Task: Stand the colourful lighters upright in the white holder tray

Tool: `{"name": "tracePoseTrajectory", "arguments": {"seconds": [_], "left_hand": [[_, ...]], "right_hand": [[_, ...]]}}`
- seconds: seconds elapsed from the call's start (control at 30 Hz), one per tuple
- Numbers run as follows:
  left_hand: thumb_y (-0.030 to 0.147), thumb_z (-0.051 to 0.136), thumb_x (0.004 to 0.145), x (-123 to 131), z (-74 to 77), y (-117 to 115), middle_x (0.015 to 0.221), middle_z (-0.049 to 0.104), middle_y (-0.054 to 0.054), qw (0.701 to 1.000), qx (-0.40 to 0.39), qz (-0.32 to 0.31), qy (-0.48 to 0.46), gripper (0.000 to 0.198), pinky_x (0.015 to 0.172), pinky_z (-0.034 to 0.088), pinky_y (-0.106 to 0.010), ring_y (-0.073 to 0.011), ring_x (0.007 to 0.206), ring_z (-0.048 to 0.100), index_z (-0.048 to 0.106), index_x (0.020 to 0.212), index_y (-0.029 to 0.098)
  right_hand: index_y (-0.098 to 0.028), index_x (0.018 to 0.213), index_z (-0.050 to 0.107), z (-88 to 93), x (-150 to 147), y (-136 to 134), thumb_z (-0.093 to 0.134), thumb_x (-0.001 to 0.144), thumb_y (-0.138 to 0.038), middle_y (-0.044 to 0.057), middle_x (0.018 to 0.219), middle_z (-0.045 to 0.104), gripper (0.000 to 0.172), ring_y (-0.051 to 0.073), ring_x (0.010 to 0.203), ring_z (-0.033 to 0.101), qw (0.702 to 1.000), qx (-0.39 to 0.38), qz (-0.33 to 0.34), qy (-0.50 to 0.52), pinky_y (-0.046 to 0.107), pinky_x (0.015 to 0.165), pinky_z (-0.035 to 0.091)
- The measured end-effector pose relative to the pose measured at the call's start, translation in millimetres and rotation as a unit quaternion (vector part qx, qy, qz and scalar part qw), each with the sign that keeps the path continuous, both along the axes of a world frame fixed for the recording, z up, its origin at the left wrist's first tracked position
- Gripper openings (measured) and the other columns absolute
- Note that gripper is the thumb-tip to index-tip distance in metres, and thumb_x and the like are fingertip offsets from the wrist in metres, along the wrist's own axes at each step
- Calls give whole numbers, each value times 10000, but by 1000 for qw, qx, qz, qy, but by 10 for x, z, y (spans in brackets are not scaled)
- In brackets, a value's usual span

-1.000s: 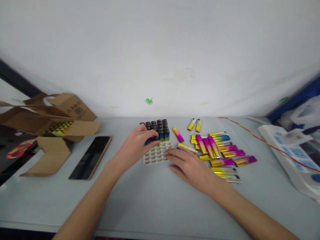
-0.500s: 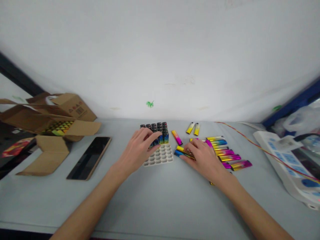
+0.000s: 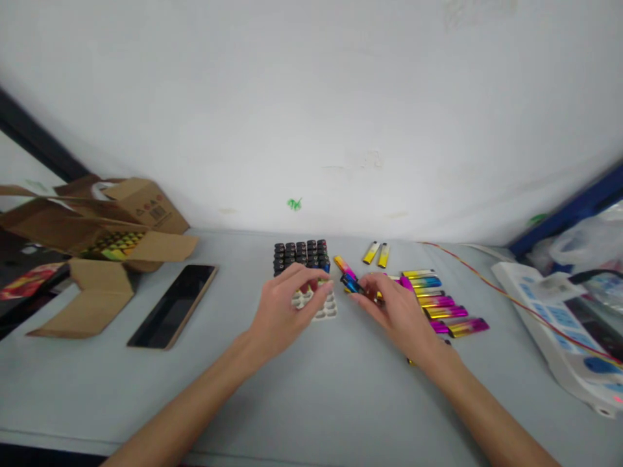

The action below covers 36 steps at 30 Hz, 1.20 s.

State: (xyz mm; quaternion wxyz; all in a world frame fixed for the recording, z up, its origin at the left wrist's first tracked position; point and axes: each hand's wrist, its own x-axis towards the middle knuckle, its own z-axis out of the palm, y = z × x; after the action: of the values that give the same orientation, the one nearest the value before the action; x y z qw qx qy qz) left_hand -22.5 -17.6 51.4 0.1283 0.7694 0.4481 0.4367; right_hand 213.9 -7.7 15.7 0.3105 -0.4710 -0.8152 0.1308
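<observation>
My left hand (image 3: 287, 305) hovers over the front of a white tray with rows of holes (image 3: 329, 309); its thumb and fingers are apart, with nothing between them. Black-topped lighters (image 3: 300, 251) stand upright in rows in the back part of the tray. To the right, my right hand (image 3: 396, 305) pinches a blue lighter (image 3: 351, 283), its end pointing toward the tray. A pink-and-orange lighter (image 3: 342, 264) lies just behind it. Other lighters under the right hand's fingers are partly hidden.
Several coloured lighters (image 3: 445, 312) lie right of my right hand, and two yellow ones (image 3: 383, 255) lie farther back. A phone (image 3: 172, 307) and an opened cardboard box (image 3: 163, 246) are at left. A power strip (image 3: 549, 318) with a red-yellow wire (image 3: 479, 275) is at right.
My left hand has drawn back from the standing lighters toward the tray's front, uncovering their tops. My right hand has lifted the blue lighter and turned it toward the tray.
</observation>
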Motion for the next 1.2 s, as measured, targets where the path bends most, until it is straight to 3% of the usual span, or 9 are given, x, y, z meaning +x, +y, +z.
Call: {"name": "tracePoseTrajectory", "arguments": {"seconds": [0.2, 0.33, 0.43, 0.57, 0.7, 0.83, 0.97, 1.03, 1.2], "left_hand": [[345, 691, 954, 95, -44, -9, 855, 753, -21, 985, -144, -45, -80, 185, 609, 446, -248, -128, 686, 605, 792, 1007, 199], [394, 655, 980, 82, -84, 8, 941, 774, -48, 964, -189, -48, -180, 216, 753, 515, -264, -163, 845, 685, 717, 984, 188], [488, 577, 1017, 26, -22, 31, 983, 775, -68, 933, -199, -57, -293, 290, 798, 552, -294, -173, 870, 713, 581, 999, 199], [607, 516, 1008, -60, 90, 68, 764, 731, 3, 890, -242, -84, -378, 379, 560, 528, -252, -140, 575, 665, 456, 975, 235], [660, 501, 989, -73, 107, 78, 552, 541, 113, 871, -285, -59, -395, 399, 310, 265, -177, -79, 288, 371, 404, 985, 273], [651, 589, 947, -43, 66, 91, 464, 375, 145, 884, -283, -31, -370, 422, 339, 178, -163, -61, 324, 229, 416, 927, 267], [634, 626, 924, -49, 48, 118, 482, 419, 83, 921, -271, -21, -278, 476, 439, 254, -200, -73, 444, 330, 504, 763, 203], [619, 629, 923, -56, 48, 116, 520, 419, 57, 936, -261, -5, -235, 533, 482, 270, -223, -82, 503, 356, 465, 650, 192], [551, 603, 939, -60, 31, 67, 593, 355, 54, 965, -187, 76, -168, 501, 527, 259, -250, -102, 566, 339, 410, 639, 200]], "right_hand": [[-219, 1008, 622, -23, -159, -113, 567, 1033, -527, 26, 822, 690, 313, 176, 714, 646, 995, 66, 35, 63, 281, 687, 485], [-208, 1156, 609, -44, -206, -138, 594, 1022, -514, 52, 924, 725, 334, 186, 769, 659, 992, 63, 71, 81, 292, 713, 509], [-216, 1298, 564, -31, -190, -136, 581, 1038, -479, 71, 1026, 741, 370, 200, 844, 679, 994, 41, 65, 78, 317, 779, 533], [-214, 1266, 594, -15, -168, -135, 500, 1075, -411, 87, 1029, 745, 291, 217, 892, 701, 997, 26, 39, 67, 340, 821, 543], [-219, 1170, 645, 7, -179, -153, 456, 1091, -352, 93, 1064, 750, 244, 218, 925, 706, 997, 40, 39, 58, 348, 843, 535], [-220, 1033, 658, 50, -192, -171, 434, 1095, -278, 68, 976, 741, 240, 201, 908, 697, 993, 75, 39, 79, 332, 829, 515], [-206, 1003, 664, 62, -191, -166, 433, 1093, -258, 52, 873, 712, 253, 187, 800, 669, 993, 86, 30, 81, 317, 752, 493], [-203, 992, 666, 58, -191, -161, 435, 1093, -257, 49, 862, 705, 258, 184, 785, 664, 992, 87, 35, 83, 312, 741, 489], [-209, 987, 678, 64, -199, -170, 427, 1094, -239, 47, 875, 710, 275, 179, 806, 671, 993, 80, 50, 74, 304, 761, 495]]}}
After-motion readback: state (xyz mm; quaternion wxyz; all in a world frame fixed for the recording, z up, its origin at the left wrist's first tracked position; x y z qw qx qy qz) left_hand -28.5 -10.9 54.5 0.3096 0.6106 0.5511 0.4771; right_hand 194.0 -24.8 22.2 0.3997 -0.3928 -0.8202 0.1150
